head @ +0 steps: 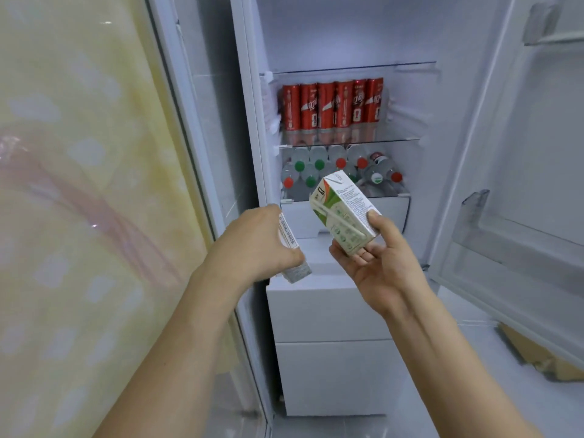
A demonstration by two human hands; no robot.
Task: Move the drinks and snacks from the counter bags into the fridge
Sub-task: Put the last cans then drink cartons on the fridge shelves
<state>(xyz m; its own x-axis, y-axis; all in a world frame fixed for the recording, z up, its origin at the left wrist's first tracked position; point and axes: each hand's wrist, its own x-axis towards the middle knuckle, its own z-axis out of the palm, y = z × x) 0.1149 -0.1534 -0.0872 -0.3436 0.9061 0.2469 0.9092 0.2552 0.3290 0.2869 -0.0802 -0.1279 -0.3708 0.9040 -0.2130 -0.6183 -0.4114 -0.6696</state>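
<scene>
I stand before the open fridge (410, 99). My right hand (376, 267) grips a white and green drink carton (343, 213) with a straw on its side, tilted, in front of the lower shelf. My left hand (252, 245) holds a second white carton (292, 254), mostly hidden behind the fingers. A row of red cans (331, 104) stands on the middle glass shelf. Below it lie several clear bottles (319, 167) with red and green caps.
The fridge door (518, 184) hangs open on the right with see-through door bins. White drawers (328, 314) fill the fridge's lower part. A yellow patterned wall (79, 184) is on the left. A brown cardboard box (537, 355) sits on the floor behind the door.
</scene>
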